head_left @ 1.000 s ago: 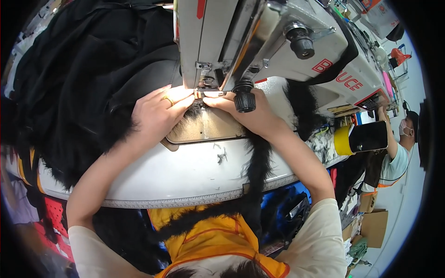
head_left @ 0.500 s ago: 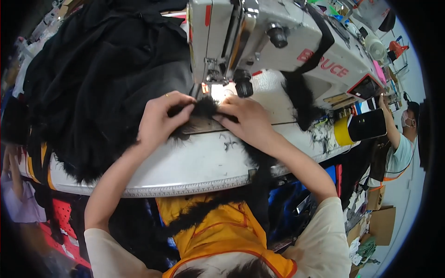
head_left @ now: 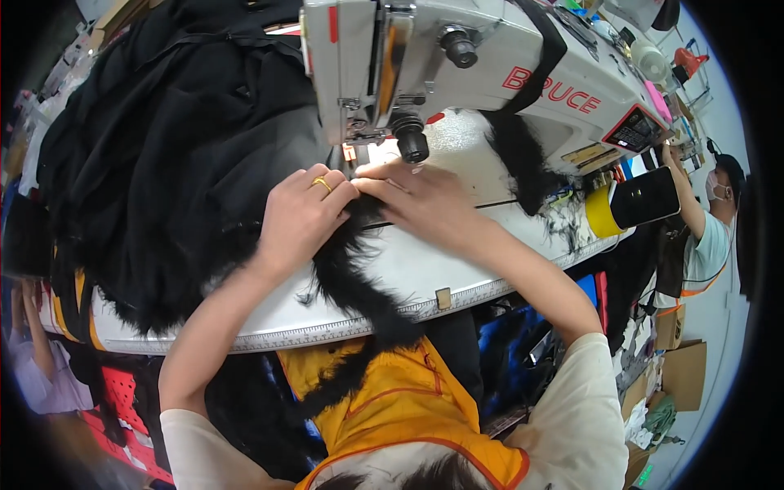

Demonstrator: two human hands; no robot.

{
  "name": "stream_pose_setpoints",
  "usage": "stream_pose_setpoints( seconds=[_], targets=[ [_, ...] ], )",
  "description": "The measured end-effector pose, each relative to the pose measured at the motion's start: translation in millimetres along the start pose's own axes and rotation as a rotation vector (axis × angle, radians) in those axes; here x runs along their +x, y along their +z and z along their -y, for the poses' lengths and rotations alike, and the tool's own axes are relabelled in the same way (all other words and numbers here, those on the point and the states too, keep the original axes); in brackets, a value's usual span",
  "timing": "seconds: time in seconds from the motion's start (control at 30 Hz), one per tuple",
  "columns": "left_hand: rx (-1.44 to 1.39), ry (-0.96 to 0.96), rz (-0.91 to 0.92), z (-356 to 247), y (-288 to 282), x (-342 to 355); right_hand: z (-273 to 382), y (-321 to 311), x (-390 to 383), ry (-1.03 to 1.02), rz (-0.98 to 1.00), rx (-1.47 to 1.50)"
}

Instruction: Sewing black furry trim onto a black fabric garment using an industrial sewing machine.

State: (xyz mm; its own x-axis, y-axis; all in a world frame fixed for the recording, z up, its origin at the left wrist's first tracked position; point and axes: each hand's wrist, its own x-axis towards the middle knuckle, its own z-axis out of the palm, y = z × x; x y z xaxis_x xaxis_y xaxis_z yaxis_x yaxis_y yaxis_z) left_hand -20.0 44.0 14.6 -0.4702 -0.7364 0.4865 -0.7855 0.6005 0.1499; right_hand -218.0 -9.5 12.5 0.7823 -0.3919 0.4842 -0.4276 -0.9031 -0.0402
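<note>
Both hands are close together just in front of the needle area of a white sewing machine (head_left: 490, 69). My left hand (head_left: 300, 214), with a gold ring, has its fingers curled and pinched on a black fur strip (head_left: 351, 273). My right hand (head_left: 425, 202) is slightly smeared by motion; its fingertips meet the left ones at the strip's upper end, closed on it. The strip hangs from under the hands over the table edge onto my orange apron (head_left: 392, 392). A large heap of black fabric (head_left: 180, 155) lies left of the hands. The pinched edge itself is hidden by my fingers.
A measuring tape (head_left: 318, 333) runs along the front edge of the white table (head_left: 269, 318). More black fur (head_left: 518, 159) hangs by the machine arm. A yellow roll (head_left: 600, 212) stands at the right beside a dark object. Another person (head_left: 706, 220) is at far right.
The fur strip has shifted left and now falls from between my hands. My hands have drawn together, the left turning knuckles-up. The whole view has shifted slightly.
</note>
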Motion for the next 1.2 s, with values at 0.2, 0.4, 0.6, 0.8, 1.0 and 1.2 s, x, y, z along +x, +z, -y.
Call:
stream_pose_setpoints(
  seconds=[0.2,0.4,0.6,0.8,1.0,1.2],
  targets=[
    [0.102,0.001,-0.056,8.7,-4.0,-9.5,-25.8,20.6,6.8,-0.198,0.036,-0.101],
    [0.029,0.206,-0.074,25.8,-6.7,-9.6,-30.9,16.1,2.3,-0.266,-0.035,-0.092],
    [-0.062,0.196,0.097,32.3,-6.9,-1.4,-25.1,16.5,3.2,-0.200,0.014,0.022],
    [0.110,0.317,0.087,38.1,-1.7,9.3,-58.3,17.5,7.3,-0.449,-0.142,-0.163],
    [0.099,0.156,-0.011,37.0,6.8,1.9,-49.6,17.3,-3.5,-0.110,0.051,0.160],
    [0.073,0.110,0.021,45.4,0.4,1.3,-40.8,20.7,8.2,0.010,0.129,0.054]
  ],
)
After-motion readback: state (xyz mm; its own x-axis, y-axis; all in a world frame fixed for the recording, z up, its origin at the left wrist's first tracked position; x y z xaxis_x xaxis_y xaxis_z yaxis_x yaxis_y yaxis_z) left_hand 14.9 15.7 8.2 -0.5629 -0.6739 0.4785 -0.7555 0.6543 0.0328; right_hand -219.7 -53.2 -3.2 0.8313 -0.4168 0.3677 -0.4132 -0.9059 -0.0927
